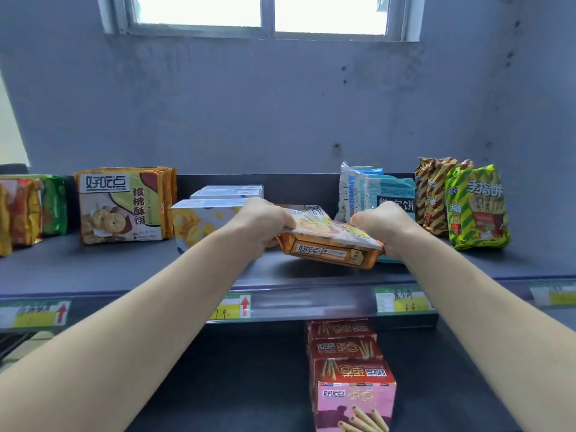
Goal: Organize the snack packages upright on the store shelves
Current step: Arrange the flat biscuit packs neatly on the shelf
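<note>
Fingertips of both hands are hidden under the load; price tags [232, 307] on the shelf edge are too blurred to read, and the bags [18, 213] at far left are cut off by the frame. The left hand [261, 222] grips one end of an orange cookie pack [330, 244] and the right hand [383, 226] grips the other, fingers curled round it. The pack is just above the top shelf [93, 266], between white boxes [205, 222] and blue bags [389, 194]. It lies nearly flat, printed face up, narrow side toward the person, long axis running left to right.
</note>
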A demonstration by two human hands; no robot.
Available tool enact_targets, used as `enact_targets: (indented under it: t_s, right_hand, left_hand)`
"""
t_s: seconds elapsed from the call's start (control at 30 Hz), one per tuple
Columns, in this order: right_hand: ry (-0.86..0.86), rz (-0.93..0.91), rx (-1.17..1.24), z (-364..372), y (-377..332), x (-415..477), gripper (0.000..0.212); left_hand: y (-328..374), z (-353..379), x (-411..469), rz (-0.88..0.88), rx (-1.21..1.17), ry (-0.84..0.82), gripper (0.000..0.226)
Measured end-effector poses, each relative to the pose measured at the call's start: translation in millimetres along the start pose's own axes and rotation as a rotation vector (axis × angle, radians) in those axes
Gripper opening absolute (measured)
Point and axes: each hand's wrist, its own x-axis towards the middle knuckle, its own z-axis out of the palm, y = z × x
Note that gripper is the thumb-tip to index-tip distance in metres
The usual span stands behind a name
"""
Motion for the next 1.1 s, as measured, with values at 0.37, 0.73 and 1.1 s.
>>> enact_targets:
  t_s: [0.37,0.73,1.1]
  right_hand:
    - [-0.187,0.075,0.367,-2,3,-6,0.008]
    - [-0.167,0.065,0.715,0,-23,-52,0.024]
    - [-0.177,-0.092,0.716,103,-96,-137,0.018]
  left_hand:
    - [28,3,-29,0.37,0.017,0.095,0.054]
    - [14,-45,-47,0.401,0.014,0.188,0.064]
    - [-7,-182,-71,0.407,-0.136,0.348,0.045]
